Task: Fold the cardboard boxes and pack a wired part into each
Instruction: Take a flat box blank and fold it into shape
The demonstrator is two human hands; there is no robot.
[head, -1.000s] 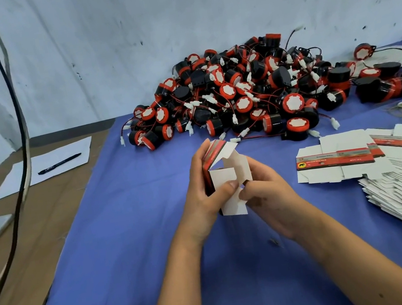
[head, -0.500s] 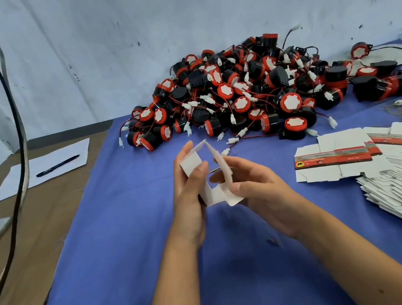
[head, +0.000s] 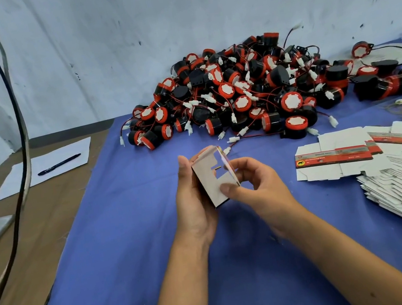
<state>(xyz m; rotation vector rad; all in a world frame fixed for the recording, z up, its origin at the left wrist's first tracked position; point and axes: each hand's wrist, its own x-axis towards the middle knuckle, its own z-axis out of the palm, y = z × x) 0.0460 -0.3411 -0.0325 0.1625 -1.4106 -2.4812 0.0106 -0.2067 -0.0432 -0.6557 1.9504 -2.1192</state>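
Your left hand (head: 194, 201) is curled around the half-folded cardboard box (head: 213, 178), cradling it from the left with the fingertips showing over its top edge. Your right hand (head: 255, 188) pinches the box's right edge — thumb on the near white panel, fingers bent behind it. The box sits between your 2 hands, lifted above the blue cloth (head: 119, 245) on the bench, its white inside facing you. Beyond it lies the heap of red-and-black wired parts (head: 246, 94); the flat box blanks (head: 395, 173) are spread well to your right — a pen (head: 59, 164) rests on paper (head: 37, 169) at far left.
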